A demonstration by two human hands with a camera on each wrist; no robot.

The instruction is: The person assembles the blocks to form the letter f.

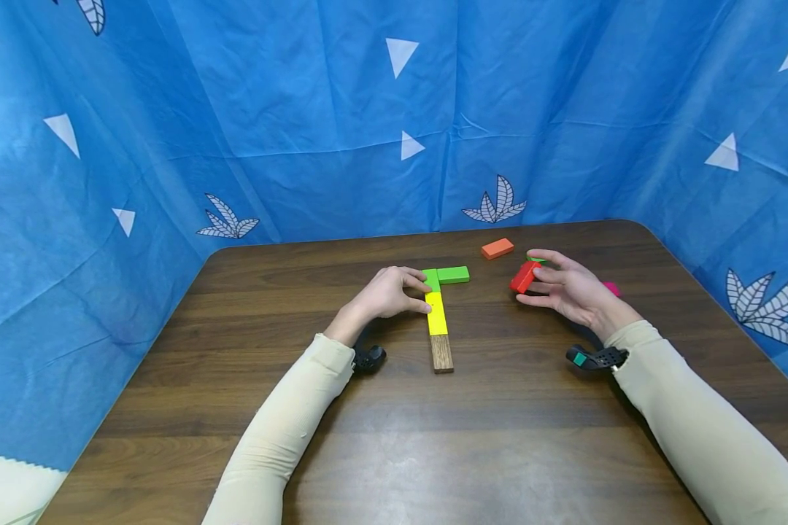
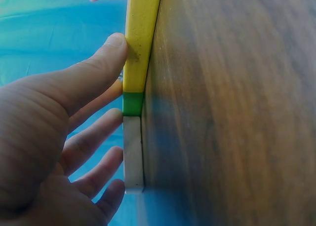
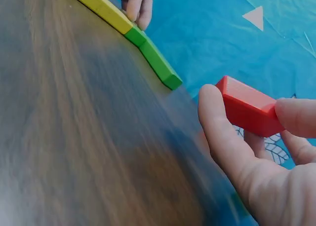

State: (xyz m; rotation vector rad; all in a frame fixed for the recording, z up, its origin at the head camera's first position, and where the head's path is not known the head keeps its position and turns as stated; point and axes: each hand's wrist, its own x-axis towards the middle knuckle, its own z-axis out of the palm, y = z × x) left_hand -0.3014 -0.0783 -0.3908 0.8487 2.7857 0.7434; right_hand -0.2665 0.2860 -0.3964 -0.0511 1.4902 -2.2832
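Observation:
A row of blocks lies on the table: a wood-grain block (image 1: 442, 354) at the near end, a yellow block (image 1: 436, 315), then a green block (image 1: 431, 281) with another green block (image 1: 454, 275) extending right. My left hand (image 1: 394, 293) rests against the row's left side, thumb touching the yellow block and fingertips by the green one. In the left wrist view a pale block (image 2: 133, 152) adjoins the green; my hand hides it from the head view. To the right, my right hand (image 1: 568, 290) pinches a red block (image 3: 249, 107) between thumb and fingers, held tilted above the table.
An orange block (image 1: 497, 249) lies near the back edge. Partly hidden by the right hand are a green block (image 1: 536, 259) and a pink block (image 1: 611, 289). A blue curtain (image 1: 341, 109) hangs behind the brown wooden table (image 1: 236, 364).

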